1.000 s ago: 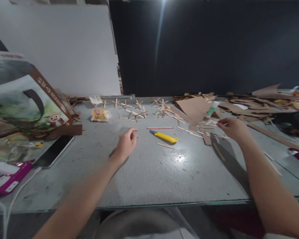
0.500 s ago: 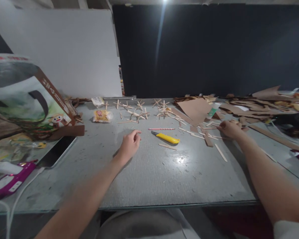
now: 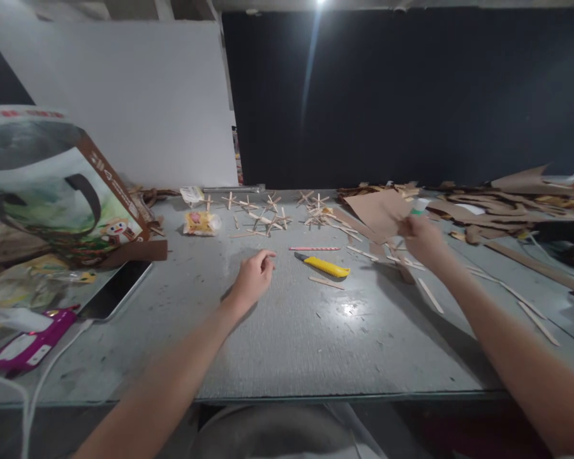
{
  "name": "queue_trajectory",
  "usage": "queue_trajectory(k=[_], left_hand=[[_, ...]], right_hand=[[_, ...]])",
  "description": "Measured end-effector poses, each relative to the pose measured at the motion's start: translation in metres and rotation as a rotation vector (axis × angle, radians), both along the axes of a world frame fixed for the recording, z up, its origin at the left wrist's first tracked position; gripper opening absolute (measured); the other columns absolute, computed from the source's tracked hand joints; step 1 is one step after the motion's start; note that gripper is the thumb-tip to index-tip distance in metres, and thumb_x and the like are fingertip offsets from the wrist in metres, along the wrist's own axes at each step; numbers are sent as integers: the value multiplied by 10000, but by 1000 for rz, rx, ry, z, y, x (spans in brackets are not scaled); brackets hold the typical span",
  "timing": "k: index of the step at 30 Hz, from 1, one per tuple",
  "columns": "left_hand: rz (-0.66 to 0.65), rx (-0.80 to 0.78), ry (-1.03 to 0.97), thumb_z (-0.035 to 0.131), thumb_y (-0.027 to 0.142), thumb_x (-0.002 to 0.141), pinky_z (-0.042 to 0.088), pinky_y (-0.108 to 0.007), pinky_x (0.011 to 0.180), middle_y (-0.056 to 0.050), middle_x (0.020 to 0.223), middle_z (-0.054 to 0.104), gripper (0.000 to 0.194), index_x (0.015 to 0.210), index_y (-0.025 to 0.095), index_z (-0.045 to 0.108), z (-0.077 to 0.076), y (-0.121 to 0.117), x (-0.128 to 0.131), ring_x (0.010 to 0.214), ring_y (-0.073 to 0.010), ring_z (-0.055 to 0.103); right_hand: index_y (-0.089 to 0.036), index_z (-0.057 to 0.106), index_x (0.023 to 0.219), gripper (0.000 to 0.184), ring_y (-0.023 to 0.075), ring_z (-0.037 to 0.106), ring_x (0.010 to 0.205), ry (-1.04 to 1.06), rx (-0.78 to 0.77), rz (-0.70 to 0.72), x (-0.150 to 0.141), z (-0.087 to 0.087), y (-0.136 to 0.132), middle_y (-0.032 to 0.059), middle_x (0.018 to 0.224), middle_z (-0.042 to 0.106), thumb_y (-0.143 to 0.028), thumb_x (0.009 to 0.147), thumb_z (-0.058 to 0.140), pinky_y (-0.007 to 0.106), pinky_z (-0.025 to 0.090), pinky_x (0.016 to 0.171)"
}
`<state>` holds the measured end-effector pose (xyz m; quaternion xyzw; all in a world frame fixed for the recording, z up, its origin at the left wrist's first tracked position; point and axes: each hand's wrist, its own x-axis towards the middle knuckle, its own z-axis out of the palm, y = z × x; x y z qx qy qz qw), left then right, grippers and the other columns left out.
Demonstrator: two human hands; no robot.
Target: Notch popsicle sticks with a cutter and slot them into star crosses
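My left hand (image 3: 254, 275) rests on the grey table with its fingers curled in and nothing visible in them. To its right lie a yellow utility knife (image 3: 329, 266), a striped pencil (image 3: 314, 248) and a thin wooden craft stick (image 3: 326, 282). My right hand (image 3: 423, 239) is raised over the scattered sticks, fingertips drawn together; blur hides what they pinch, if anything. Just behind its fingers are a brown cardboard sheet (image 3: 375, 211) and a white and green tube (image 3: 418, 206), partly covered by the hand. Several crossed-stick pieces (image 3: 268, 222) stand farther back.
On the left are a large printed bag (image 3: 43, 191), a phone (image 3: 117, 290), a purple and white device (image 3: 31, 344) and a white cable (image 3: 52, 357). A small yellow packet (image 3: 199, 223) lies behind my left hand. Cardboard scraps (image 3: 488, 213) pile up at the back right.
My right hand has lifted from the sticks and moved left, towards the cardboard sheet, uncovering sticks on the right. My left hand keeps its place; the view has shifted slightly.
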<state>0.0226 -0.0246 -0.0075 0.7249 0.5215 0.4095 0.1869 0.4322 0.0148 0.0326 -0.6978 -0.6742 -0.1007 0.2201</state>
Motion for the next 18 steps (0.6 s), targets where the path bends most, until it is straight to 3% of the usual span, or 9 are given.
queue_trajectory(k=[6,9,12,18], left_hand=[[28,-56,-12,483,154,943,513,-252,631,-43,791,772,266,1058,181,721,-2,4,-4,618,-159,697],[37,-77,-39,487,200,971,522,-259,633,-32,791,771,275,1160,187,687,-4,5,-4,614,-164,699],[9,-118,-114,520,270,996,539,-267,648,-29,807,775,252,1184,194,669,-7,6,-3,614,-164,698],[-3,-146,-144,636,215,933,568,-270,681,-33,816,785,111,1017,206,707,-12,9,-3,683,-174,732]], right_hand=[[-225,612,930,175,180,606,676,173,-238,508,-142,-24,-12,35,802,709,-277,1058,505,256,374,628],[-229,585,908,199,173,599,663,227,-281,660,-187,-38,-19,22,777,692,-292,1071,489,251,380,633],[-226,578,939,194,189,624,704,250,-271,722,-203,-47,-22,45,809,697,-296,1082,467,265,387,660],[-214,583,970,219,221,668,782,270,-236,748,-199,-55,-25,85,864,722,-316,1097,436,288,419,705]])
